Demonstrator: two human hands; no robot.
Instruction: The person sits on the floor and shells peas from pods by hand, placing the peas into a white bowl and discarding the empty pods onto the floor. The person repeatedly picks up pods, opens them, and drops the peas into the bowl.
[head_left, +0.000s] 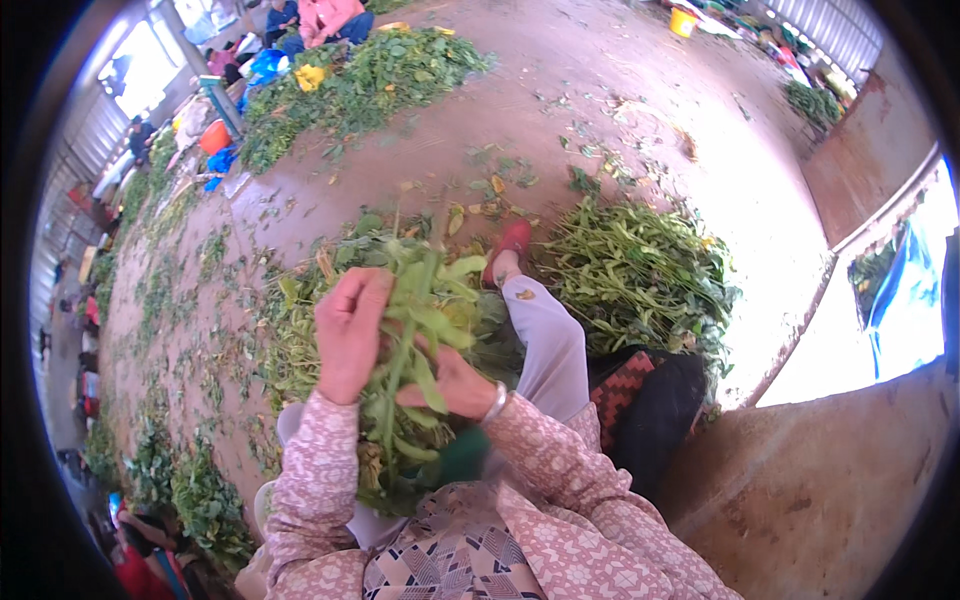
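My left hand (349, 330) grips a leafless green bean stalk (405, 352) hung with plump pods, holding it upright above my lap. Against the lower part of that stalk, my right hand (457, 382) has its fingers curled around some green bean pods (429, 386); its fingertips are partly hidden behind them. A silver bangle (495, 401) circles the right wrist. Under both hands lie more leaves and stems, partly covered by the arms. To the left of my left hand spreads a heap of pods and plants (296, 352).
A pile of podded stalks (637, 270) lies right of my leg, beside a black and red bag (649, 397). A rusty metal panel (810, 465) stands at the right. Farther off are a large plant heap (375, 82), a seated person (330, 22) and a yellow bucket (682, 22).
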